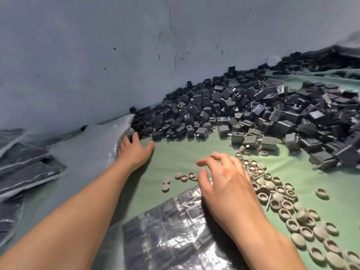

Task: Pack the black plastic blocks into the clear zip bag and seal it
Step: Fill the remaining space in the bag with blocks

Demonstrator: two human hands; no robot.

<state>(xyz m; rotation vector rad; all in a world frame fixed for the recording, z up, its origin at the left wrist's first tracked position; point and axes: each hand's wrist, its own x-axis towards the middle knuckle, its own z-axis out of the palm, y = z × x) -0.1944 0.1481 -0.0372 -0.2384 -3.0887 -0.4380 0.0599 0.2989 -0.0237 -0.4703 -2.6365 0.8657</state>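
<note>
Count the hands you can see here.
2. The left hand lies at the edge of the clear bags, beside the black blocks; the right hand is above the filled bag, beside the gray caps. No others show.

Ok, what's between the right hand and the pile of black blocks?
Between right hand and block pile: bare green cloth, plus a few grey caps at the pile's edge. Head view.

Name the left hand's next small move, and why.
Probably pinch the top sheet of the clear bag stack and draw it back: the left hand lies open at its edge beside the black blocks, while the filled bag sits under the right hand.
</note>
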